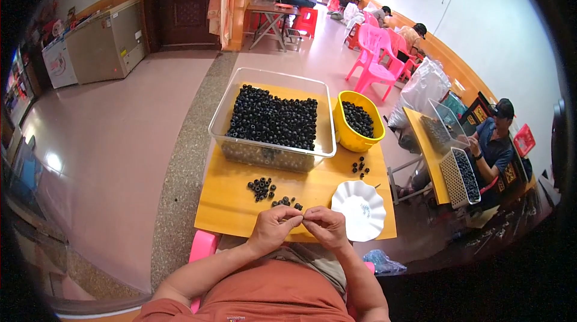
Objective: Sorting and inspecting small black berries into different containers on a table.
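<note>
My left hand [271, 227] and my right hand [326, 226] meet at the near edge of the small wooden table [225, 202], fingertips pinched together. Whatever they hold between them is too small and covered to make out. Just beyond the fingers lie loose black beads [286, 202], with another small heap of black beads [262, 189] to the left. A white scalloped dish [359, 226], right of my right hand, has a few tiny pale bits in its middle. Behind stands a clear plastic bin [270, 160] full of black beads; a yellow tub [374, 140] beside it holds more.
A few beads [360, 167] lie between tub and dish. At right, a person [497, 142] sits at another table [430, 157] with a perforated basket [461, 178]. Pink chairs [378, 57] and white sacks [424, 91] stand farther back. A chest freezer [108, 42] is far left.
</note>
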`<state>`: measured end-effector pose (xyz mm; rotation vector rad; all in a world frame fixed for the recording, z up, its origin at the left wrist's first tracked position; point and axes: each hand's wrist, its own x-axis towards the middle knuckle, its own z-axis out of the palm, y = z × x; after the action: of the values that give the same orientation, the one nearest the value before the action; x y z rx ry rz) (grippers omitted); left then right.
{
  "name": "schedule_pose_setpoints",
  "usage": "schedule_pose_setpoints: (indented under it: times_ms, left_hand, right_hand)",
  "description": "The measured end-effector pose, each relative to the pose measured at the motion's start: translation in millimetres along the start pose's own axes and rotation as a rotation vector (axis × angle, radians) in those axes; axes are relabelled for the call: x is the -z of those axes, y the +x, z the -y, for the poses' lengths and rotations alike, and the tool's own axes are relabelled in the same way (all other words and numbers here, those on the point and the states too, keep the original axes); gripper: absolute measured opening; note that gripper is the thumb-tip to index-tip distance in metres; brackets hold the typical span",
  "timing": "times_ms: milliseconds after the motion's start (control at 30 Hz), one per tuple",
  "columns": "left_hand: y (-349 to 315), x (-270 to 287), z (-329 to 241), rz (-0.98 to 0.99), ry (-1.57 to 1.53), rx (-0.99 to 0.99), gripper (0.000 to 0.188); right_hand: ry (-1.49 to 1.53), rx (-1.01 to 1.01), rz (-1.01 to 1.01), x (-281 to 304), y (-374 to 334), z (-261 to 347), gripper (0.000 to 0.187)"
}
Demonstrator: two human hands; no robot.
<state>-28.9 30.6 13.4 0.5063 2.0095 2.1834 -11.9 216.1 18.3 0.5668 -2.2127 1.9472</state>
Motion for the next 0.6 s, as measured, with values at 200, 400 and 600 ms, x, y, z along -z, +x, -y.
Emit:
schedule_pose_setpoints:
  times_ms: [200, 400, 600]
  left_hand:
    - [-2.7, -2.8, -8.5, 0.008, 0.018, -0.029, 0.013]
    - [-4.8, -4.3, -10.7, 0.047, 0.063, -0.007, 0.014]
    - [-3.5, -3.8, -7.8, -0.026, -0.020, -0.026, 0.012]
  right_hand:
    - [0.034, -0.054, 0.013, 3.0, -2.1, -3.1, 0.012]
    - [-0.018, -0.014, 0.006, 4.9, -5.1, -18.5, 0.012]
    - [-0.156, 0.035, -0.109, -9.7, -1.8, -2.1, 0.014]
